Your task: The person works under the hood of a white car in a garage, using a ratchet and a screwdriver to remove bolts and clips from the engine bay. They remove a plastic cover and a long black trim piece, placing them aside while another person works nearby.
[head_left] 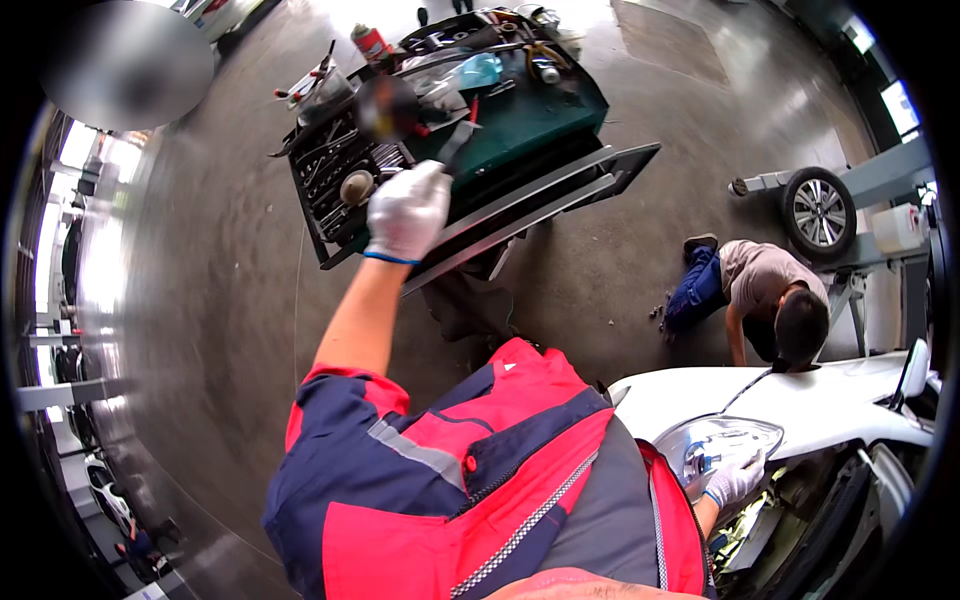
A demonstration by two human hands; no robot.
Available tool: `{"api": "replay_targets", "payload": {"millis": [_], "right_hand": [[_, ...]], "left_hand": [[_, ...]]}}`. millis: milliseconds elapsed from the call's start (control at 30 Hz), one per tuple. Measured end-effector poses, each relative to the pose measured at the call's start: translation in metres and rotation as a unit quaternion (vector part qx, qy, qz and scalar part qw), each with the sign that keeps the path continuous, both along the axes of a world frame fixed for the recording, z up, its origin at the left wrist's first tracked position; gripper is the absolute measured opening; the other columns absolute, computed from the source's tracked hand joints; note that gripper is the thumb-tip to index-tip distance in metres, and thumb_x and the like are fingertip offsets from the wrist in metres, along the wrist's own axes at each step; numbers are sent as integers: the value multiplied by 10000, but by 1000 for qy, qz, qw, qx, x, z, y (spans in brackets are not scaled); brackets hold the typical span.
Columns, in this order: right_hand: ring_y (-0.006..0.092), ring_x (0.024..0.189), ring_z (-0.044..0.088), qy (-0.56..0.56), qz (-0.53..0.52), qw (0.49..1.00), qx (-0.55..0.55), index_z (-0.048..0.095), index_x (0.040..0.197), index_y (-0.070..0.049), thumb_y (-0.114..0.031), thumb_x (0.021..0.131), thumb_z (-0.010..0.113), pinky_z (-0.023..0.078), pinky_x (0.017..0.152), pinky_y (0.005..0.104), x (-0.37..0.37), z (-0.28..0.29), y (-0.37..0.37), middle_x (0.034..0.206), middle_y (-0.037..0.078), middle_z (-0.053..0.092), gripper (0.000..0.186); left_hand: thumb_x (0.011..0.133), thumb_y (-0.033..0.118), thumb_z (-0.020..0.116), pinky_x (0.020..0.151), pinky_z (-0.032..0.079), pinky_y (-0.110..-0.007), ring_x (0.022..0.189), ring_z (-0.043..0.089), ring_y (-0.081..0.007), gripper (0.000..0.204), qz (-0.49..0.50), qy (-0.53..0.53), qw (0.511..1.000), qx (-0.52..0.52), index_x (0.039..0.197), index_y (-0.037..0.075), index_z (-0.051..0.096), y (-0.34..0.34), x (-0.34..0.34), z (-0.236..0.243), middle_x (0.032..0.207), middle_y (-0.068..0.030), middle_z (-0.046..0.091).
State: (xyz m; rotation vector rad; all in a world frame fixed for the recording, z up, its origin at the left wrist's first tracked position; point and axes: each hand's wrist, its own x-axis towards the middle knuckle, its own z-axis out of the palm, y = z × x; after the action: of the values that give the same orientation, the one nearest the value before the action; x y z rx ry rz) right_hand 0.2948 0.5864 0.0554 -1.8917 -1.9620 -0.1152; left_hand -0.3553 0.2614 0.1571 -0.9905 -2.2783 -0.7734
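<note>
My left hand (408,212), in a white glove with a blue cuff, is closed over the front edge of the tool trolley (530,140). From its fingers a dark grey, flat-ended tool (457,145) points away over the green top; its exact kind does not show. A slim red item (474,109) lies at the tool's far end. Down to the right, my gloved right hand (735,480) rests with fingers extended along the edge of a clear headlight (715,440) on a white car (840,395). A small blue part shows within the lamp.
Wrenches and sockets (335,165) fill the trolley's left side, with a red spray can (371,44) behind. A drawer (540,210) juts out towards me. Right of it, a person (765,290) crouches by the car. Beyond them stands a wheel (818,213) beside a grey lift arm (890,180).
</note>
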Motion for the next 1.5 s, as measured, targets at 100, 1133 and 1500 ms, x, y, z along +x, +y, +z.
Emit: {"api": "replay_targets", "payload": {"millis": [100,1133,1500], "right_hand": [[351,1157,615,-19,14,1000,-7,626,1320,-56,-232,1016,551,482,1010,427,-2,-4,3,1262,190,649,360],[454,1083,657,249,-436,757,-419,697,1128,-4,-253,846,567,516,937,508,25,-23,-658,1088,289,691,398],[287,1285,589,2,-82,627,-774,613,1383,-115,-325,998,486,457,1085,418,4,-153,-1103,1330,126,669,457]], "left_hand": [[818,159,760,585,519,-458,630,631,-302,230,133,141,978,-76,1046,152,728,-99,-73,-10,705,-77,607],[913,395,604,820,536,-540,952,678,-415,349,-763,110,401,-494,1087,93,625,18,339,-23,1010,-203,694],[937,386,548,837,531,-543,956,687,-401,380,-838,240,296,-391,1097,55,645,-140,657,-28,995,-196,705]]}}
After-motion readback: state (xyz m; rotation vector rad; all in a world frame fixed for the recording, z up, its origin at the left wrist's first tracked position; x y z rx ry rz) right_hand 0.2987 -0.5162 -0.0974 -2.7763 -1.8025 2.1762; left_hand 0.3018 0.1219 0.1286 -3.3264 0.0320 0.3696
